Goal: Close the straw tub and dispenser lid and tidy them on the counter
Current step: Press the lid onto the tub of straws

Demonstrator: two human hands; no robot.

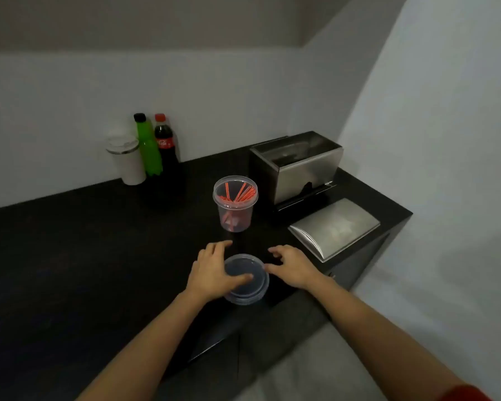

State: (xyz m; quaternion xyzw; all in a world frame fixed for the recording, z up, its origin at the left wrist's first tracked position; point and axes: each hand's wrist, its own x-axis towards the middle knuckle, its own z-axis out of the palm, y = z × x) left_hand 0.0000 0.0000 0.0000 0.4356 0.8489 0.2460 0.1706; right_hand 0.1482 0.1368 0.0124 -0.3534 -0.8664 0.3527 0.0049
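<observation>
left hand point(214, 273) gripping the clear tub lid point(248, 280) flat on the dark worktop point(84, 256), thumb across its top; right hand point(294, 266) spread loose beside it. straw tub point(235, 204) uncapped beyond, steel dispenser lid point(334, 228) lying apart.

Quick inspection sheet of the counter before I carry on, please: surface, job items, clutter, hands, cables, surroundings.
Surface: dark counter, no spills seen.
Job's things: straw tub upright, open, red straws inside; clear tub lid near front edge; metal dispenser open on top, its metal lid lying beside it.
Clutter: white tumbler, green bottle, cola bottle against the back wall.
Hands: left hand on the tub lid, thumb on top; right hand open beside it.
Cables: nothing seen.
Surroundings: plain walls, corner at right.
</observation>
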